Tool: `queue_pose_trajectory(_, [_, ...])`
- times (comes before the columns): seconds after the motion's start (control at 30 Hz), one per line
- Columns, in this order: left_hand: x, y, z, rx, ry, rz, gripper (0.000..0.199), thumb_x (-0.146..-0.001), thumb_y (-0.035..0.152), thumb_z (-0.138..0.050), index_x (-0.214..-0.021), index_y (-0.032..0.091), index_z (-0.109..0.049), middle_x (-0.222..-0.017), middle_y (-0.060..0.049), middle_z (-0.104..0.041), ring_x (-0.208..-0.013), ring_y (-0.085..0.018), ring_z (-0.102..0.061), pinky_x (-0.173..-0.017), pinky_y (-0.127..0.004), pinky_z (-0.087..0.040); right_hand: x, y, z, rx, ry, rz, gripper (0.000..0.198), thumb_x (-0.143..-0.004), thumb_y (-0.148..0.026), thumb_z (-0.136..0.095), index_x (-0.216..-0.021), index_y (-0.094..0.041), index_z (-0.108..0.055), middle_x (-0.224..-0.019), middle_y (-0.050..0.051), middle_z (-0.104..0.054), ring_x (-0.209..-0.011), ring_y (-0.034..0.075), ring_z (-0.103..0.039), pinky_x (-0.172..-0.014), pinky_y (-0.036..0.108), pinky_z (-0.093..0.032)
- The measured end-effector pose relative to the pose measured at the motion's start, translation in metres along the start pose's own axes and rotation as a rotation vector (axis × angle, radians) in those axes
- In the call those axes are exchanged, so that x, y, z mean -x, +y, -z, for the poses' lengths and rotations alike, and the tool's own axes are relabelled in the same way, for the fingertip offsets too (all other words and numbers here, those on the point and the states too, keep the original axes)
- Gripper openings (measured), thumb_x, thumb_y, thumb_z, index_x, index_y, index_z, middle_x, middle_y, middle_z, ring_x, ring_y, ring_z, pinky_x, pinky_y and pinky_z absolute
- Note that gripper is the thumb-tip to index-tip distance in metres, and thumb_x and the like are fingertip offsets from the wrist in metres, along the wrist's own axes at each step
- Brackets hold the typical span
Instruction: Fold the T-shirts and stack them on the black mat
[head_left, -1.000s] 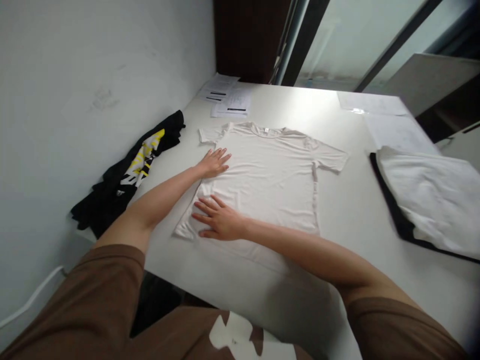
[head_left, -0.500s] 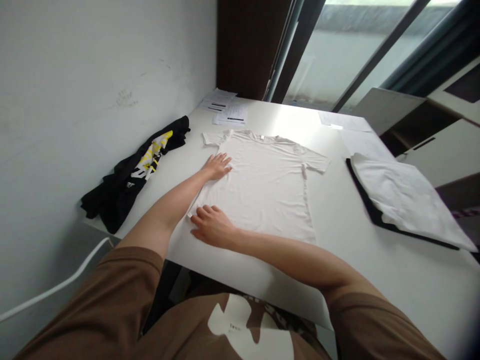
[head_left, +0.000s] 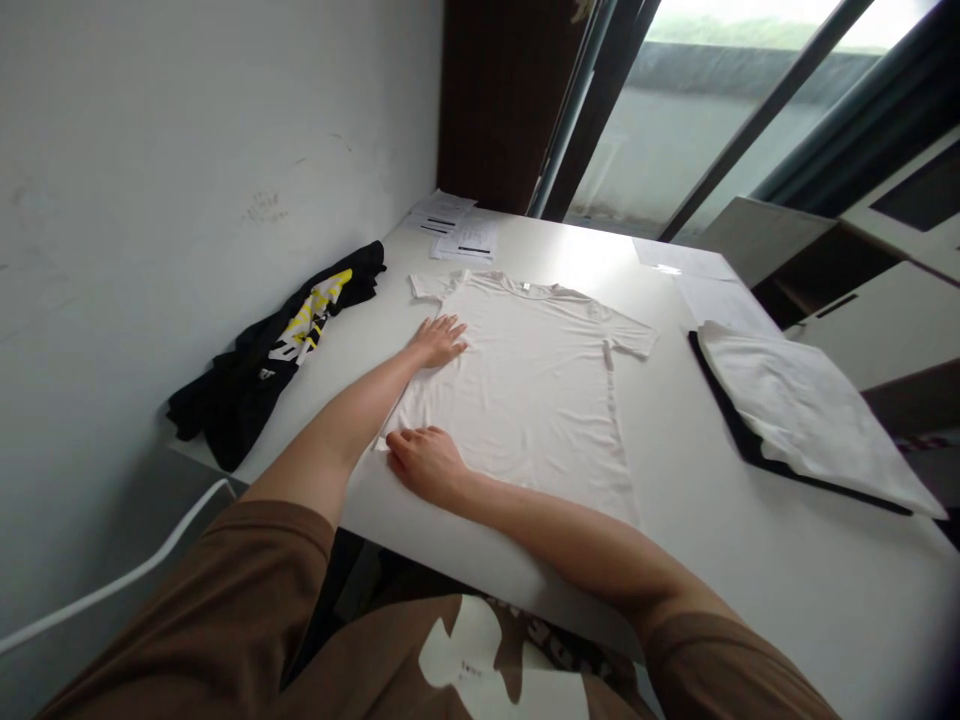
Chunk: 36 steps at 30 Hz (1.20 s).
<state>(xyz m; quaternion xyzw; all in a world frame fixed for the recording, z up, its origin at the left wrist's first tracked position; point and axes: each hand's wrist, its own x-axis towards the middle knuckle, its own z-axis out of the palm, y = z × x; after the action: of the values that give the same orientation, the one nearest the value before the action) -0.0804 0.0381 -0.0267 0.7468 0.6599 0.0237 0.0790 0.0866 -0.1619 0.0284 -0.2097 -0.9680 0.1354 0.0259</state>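
Observation:
A white short-sleeved T-shirt (head_left: 536, 390) lies spread flat on the table, its neckline at the far side and its hem towards me. My left hand (head_left: 439, 341) rests flat on the shirt's left edge, below the left sleeve, fingers stretched out. At the lower left corner of the hem, my right hand (head_left: 427, 462) has its fingers curled down and closed on the fabric; the thumb is mostly hidden. Small wrinkles run across the shirt near both hands.
A black garment with yellow and white print (head_left: 281, 350) lies along the wall on the left. Folded white cloth (head_left: 806, 410) sits on something black at the right. Printed papers (head_left: 465, 240) lie at the back of the white table (head_left: 697, 520). A white pipe-like bar (head_left: 142, 570) is at lower left.
My right hand's thumb and fingers have closed together on the hem corner. My left hand stays flat in about the same place. The whole view has tilted slightly.

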Motion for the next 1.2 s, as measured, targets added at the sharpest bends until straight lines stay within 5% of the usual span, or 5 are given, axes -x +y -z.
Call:
queue_pose_trajectory(0.4, [-0.004,-0.003,-0.005,-0.031,0.018,-0.012,0.067,-0.103,0.059,-0.023,-0.163,0.029,-0.026,-0.172,-0.004,-0.015,-0.158,-0.025,-0.012,-0.125,-0.052,-0.011,-0.006,-0.005,-0.017,0.012,0.031,0.355,0.026,-0.111,-0.035,-0.040,-0.111,-0.018,-0.060,-0.106,0.007,-0.070,-0.096,0.018,-0.065,-0.088,0.033,-0.046])
queue_pose_trajectory(0.57, [-0.002,-0.002,-0.004,-0.057,0.019,-0.005,0.066,-0.104,0.057,-0.023,-0.163,0.029,-0.026,-0.172,-0.005,-0.015,-0.158,-0.025,-0.013,-0.125,-0.052,-0.012,0.001,0.004,-0.011,0.035,0.131,0.359,0.030,-0.108,-0.040,-0.044,-0.120,-0.019,-0.063,-0.127,0.012,-0.065,-0.115,0.022,-0.058,-0.097,0.036,-0.046])
queue_pose_trajectory(0.87, [-0.002,0.000,-0.003,-0.057,0.032,0.001,0.064,-0.104,0.056,-0.024,-0.163,0.031,-0.026,-0.172,-0.004,-0.017,-0.158,-0.024,-0.014,-0.125,-0.052,-0.012,0.018,0.013,-0.020,0.059,0.115,0.367,0.083,-0.098,-0.070,-0.046,-0.156,-0.011,-0.038,-0.164,0.020,-0.033,-0.154,0.031,-0.024,-0.124,0.053,-0.020])
queue_pose_trajectory(1.07, [-0.002,0.005,0.002,-0.061,0.024,0.060,0.064,-0.103,0.056,-0.027,-0.162,0.034,-0.027,-0.172,-0.002,-0.017,-0.158,-0.026,-0.014,-0.124,-0.054,-0.014,0.021,-0.006,-0.014,0.051,0.082,0.424,0.075,-0.100,-0.065,-0.048,-0.154,-0.013,-0.044,-0.164,0.020,-0.031,-0.155,0.030,-0.023,-0.124,0.053,-0.022])
queue_pose_trajectory(1.2, [-0.010,0.020,0.008,-0.070,0.042,0.144,0.058,-0.101,0.053,-0.033,-0.155,0.033,-0.043,-0.166,-0.004,-0.034,-0.153,-0.030,-0.026,-0.121,-0.057,-0.022,0.032,0.010,0.001,-0.080,0.004,0.523,0.049,-0.103,-0.051,-0.053,-0.140,-0.020,-0.060,-0.160,0.013,-0.042,-0.150,0.025,-0.036,-0.123,0.044,-0.028])
